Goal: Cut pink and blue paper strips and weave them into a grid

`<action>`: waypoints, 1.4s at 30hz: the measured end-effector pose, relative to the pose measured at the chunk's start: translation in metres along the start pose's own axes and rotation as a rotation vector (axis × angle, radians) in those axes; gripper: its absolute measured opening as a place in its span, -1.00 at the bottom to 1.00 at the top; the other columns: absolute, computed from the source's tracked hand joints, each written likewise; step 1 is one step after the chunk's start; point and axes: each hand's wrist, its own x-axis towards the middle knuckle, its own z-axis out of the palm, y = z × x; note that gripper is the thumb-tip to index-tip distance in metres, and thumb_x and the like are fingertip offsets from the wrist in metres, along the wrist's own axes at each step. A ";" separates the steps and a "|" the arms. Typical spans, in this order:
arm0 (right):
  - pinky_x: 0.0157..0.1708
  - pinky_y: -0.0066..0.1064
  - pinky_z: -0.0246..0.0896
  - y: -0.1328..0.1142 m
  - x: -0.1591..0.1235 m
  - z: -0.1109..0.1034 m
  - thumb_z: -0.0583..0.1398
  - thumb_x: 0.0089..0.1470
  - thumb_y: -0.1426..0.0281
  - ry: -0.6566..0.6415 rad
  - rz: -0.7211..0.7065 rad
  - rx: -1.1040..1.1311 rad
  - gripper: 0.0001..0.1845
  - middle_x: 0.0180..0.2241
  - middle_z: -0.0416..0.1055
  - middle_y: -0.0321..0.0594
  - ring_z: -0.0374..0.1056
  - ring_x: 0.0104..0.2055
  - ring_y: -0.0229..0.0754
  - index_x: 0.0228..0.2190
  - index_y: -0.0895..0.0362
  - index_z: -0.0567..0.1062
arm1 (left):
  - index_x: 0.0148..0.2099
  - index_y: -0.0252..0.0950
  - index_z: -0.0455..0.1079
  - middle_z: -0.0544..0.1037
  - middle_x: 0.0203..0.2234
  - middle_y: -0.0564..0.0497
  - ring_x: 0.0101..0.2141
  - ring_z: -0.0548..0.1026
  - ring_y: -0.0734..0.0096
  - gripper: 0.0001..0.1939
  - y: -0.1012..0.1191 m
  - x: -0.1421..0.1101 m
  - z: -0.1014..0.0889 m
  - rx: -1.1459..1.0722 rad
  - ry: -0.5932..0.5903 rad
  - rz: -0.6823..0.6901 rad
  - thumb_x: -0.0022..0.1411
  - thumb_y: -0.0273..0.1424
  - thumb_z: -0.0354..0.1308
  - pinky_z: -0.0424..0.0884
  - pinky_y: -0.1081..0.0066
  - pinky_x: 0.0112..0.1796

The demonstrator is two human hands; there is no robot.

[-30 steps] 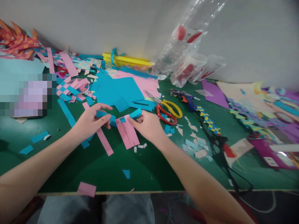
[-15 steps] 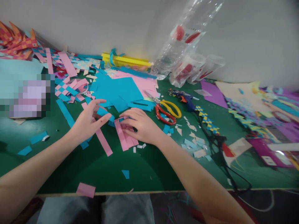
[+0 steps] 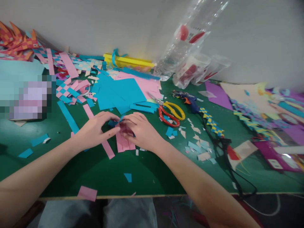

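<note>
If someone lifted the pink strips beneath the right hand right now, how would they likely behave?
The pink strips look like thin paper, so probably very light and bendy. Lines run between them, so their near ends may splay.

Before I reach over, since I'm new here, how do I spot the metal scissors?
On the green tabletop, find the blue paper sheets. The metal scissors lie at their right, beyond the right hand. Unlike the blue gun-shaped tool nearby, they have one red and one yellow loop handle.

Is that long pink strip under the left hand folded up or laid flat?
Laid flat, it seems: the pink strip shows straight on both sides of the left hand, which hides its middle.
</note>
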 end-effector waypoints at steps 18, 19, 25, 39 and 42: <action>0.23 0.01 0.02 0.008 -0.002 -0.005 0.15 0.18 0.13 -0.017 -0.024 0.111 -0.53 0.10 0.39 -0.03 0.24 0.19 0.01 0.03 0.13 0.40 | 0.07 -0.24 0.31 0.50 -0.02 -0.10 0.04 0.40 0.10 -0.57 -0.014 -0.001 0.011 0.189 -0.063 0.091 0.21 -0.24 0.26 0.33 0.08 0.02; 0.25 0.02 0.00 0.009 -0.002 -0.006 0.18 0.14 0.08 -0.028 -0.022 0.122 -0.45 0.14 0.36 -0.01 0.21 0.22 0.02 0.06 0.14 0.38 | 0.09 -0.25 0.30 0.49 0.00 -0.11 0.04 0.40 0.09 -0.55 -0.014 -0.001 0.010 0.189 -0.066 0.078 0.21 -0.24 0.26 0.33 0.07 0.02; 0.36 0.08 -0.25 0.007 -0.004 -0.009 0.25 -0.03 -0.10 -0.138 -0.051 0.130 -0.02 0.33 0.08 -0.04 -0.04 0.38 0.03 0.29 0.06 0.11 | 0.09 -0.24 0.29 0.48 0.02 -0.11 0.03 0.44 0.12 -0.58 -0.013 -0.001 0.000 0.176 -0.027 0.021 0.22 -0.28 0.23 0.39 0.13 0.00; 0.38 0.09 -0.38 -0.003 -0.005 0.003 0.11 0.14 -0.07 -0.194 -0.039 -0.073 -0.09 0.37 -0.06 -0.09 -0.18 0.42 -0.03 0.33 0.12 -0.02 | -0.08 -0.27 0.42 0.55 -0.15 -0.09 -0.17 0.53 0.22 -0.75 -0.009 -0.005 -0.001 0.155 -0.026 0.022 0.33 -0.25 0.06 0.46 0.29 -0.23; 0.38 0.09 -0.34 -0.004 -0.005 0.003 0.10 0.14 -0.08 -0.199 -0.019 -0.091 -0.09 0.37 -0.06 -0.08 -0.17 0.42 -0.02 0.33 0.13 -0.01 | -0.09 -0.26 0.44 0.55 -0.12 -0.09 -0.13 0.52 0.24 -0.74 -0.008 -0.006 0.001 0.120 -0.021 0.054 0.36 -0.23 0.02 0.46 0.29 -0.18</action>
